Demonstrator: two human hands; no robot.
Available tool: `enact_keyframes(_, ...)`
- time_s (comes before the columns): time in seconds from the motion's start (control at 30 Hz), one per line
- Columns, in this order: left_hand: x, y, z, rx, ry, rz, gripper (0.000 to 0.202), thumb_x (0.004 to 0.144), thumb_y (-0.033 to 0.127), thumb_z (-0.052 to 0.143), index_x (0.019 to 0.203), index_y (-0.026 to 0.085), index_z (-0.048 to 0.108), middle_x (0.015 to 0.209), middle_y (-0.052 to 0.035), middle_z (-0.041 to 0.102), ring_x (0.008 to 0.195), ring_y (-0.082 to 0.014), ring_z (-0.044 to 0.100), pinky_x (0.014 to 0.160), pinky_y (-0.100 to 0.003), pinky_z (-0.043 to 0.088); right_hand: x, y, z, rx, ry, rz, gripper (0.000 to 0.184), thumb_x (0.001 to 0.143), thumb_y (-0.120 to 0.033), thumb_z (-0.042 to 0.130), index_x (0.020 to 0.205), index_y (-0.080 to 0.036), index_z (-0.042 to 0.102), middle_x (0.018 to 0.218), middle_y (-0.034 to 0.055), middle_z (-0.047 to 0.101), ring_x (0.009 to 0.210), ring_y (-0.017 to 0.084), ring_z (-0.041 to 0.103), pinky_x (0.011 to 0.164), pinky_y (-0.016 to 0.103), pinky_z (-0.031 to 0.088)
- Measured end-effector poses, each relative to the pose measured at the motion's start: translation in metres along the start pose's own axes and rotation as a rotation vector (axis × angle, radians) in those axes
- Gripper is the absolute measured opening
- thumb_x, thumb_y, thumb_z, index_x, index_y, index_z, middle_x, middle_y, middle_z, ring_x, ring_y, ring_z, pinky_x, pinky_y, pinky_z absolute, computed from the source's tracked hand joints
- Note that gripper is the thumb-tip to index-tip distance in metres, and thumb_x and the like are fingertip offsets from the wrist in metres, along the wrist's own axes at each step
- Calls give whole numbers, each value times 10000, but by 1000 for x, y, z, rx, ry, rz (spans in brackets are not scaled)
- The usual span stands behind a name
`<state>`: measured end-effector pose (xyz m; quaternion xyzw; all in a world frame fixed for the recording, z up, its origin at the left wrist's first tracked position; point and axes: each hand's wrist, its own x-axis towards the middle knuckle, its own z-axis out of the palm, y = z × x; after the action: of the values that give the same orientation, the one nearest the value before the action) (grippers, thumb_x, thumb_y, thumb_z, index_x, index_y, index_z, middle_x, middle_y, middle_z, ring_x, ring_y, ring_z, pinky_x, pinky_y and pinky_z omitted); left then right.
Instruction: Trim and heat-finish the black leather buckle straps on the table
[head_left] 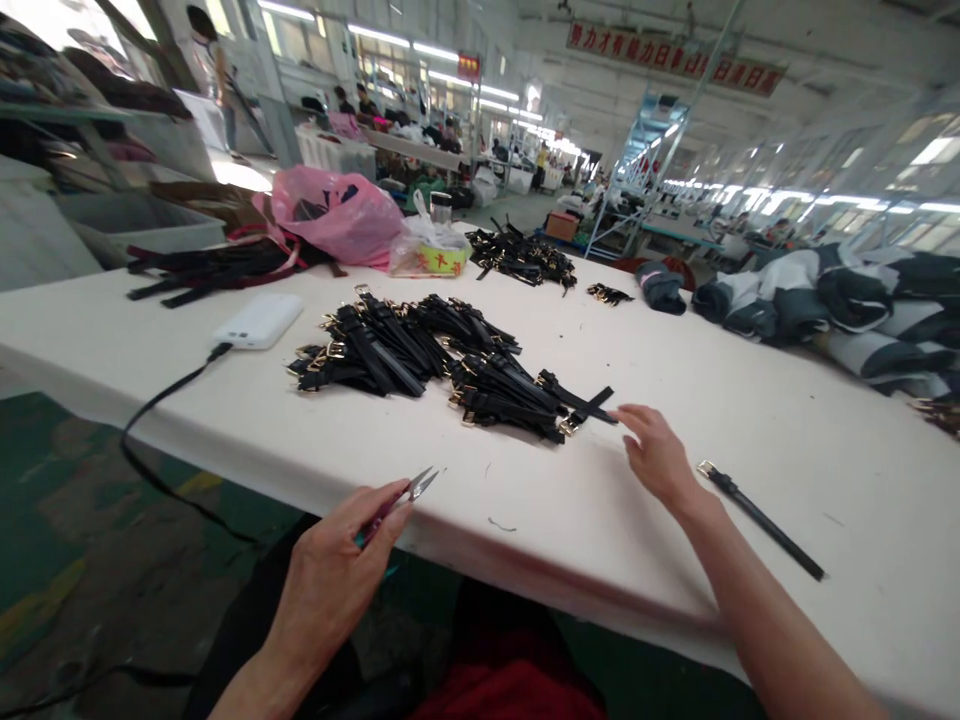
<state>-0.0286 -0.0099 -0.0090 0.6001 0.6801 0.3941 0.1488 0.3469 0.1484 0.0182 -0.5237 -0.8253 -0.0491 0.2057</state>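
Note:
My left hand (330, 560) is closed around small thread snips (415, 488), their pointed blades a little apart above the table's front edge. To the right, my right hand (660, 455) reaches out with its fingers extended and thumb apart. Its fingertips are at the end of a black buckled strap (592, 408), which juts from the right side of a pile of similar straps (506, 395); whether they touch is hard to tell. Another heap of straps (382, 345) lies to the left. A single black strap with a gold buckle (765, 520) rests by itself right of my right forearm.
The pale table (525, 500) carries a white power bank (259, 322) with a black cable over the front edge. Farther back are a pink bag (337, 215), a clear bag (431, 250) and more straps (521, 255). Rolled grey-and-white fabric (825, 290) lines the right side.

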Motion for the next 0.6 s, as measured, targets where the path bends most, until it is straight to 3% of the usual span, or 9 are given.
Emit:
enact_keyframes(0.1,-5,3,0,4,8,8,401,843,521,519,1051,212,666,1063,-43,705,966,-217,647,866,-310,485,41,-22,13,11,-162,-136,465,748,-15,465,1115,-237,644,1207,83,568,1104,222,495,922,354,445)
enact_keyframes(0.2,-9,1,-1,7,20,0,397,849,519,508,1037,213,676,1055,-43,709,943,-215,657,821,-299,505,59,-27,15,25,-276,-177,337,756,-49,534,1009,-221,675,1100,75,619,1018,211,538,884,336,446)
enact_keyframes(0.3,-12,-4,-1,-1,34,-17,380,853,503,507,1031,216,681,1057,-43,709,940,-213,657,810,-298,511,54,-28,9,42,-252,-138,173,792,-150,581,932,-204,668,986,62,656,935,215,570,828,341,446)
enact_keyframes(0.4,-13,-7,-2,-28,29,-48,357,852,477,521,1038,219,682,1065,-37,708,947,-210,654,819,-298,510,37,-42,-3,159,-155,-55,163,814,-266,607,963,-214,644,909,38,671,815,197,596,756,336,451)
enact_keyframes(0.5,-12,-5,-2,-60,39,-73,343,850,458,531,1032,212,686,1044,-37,714,939,-209,655,809,-295,511,20,-78,-9,381,-118,-52,201,790,-332,651,960,-225,645,851,17,672,746,170,606,688,295,458)
enact_keyframes(0.6,-9,2,0,-90,56,-79,332,847,443,536,1013,203,692,1015,-39,720,924,-208,658,785,-287,516,13,-128,1,536,-146,-94,177,760,-326,691,899,-220,665,805,8,669,698,150,596,634,264,451)
